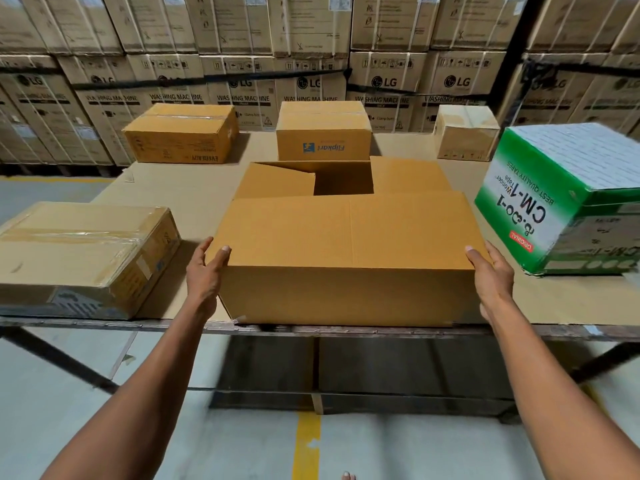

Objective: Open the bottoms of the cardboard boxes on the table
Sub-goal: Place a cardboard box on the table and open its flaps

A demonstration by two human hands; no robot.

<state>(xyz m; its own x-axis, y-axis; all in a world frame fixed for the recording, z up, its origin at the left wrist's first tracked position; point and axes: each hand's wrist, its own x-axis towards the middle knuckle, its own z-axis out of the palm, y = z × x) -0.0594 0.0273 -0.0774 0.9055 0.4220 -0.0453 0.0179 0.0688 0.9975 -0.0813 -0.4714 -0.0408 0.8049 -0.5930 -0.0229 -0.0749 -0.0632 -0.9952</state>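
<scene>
At the near edge of the counter [194, 188], a plain cardboard box [346, 258] is gripped at its two front corners, the left hand [204, 271] curled round the left corner with its thumb laid on the top flap and the right hand [491, 275] wrapped round the right corner the same way. Its nearer top flap is folded flat while the farther part is seen open, with a dark hollow showing. Around it a taped box [79, 258], a green tape carton [561, 199] and a Flipkart box [323, 133] are set on the same counter, well apart.
</scene>
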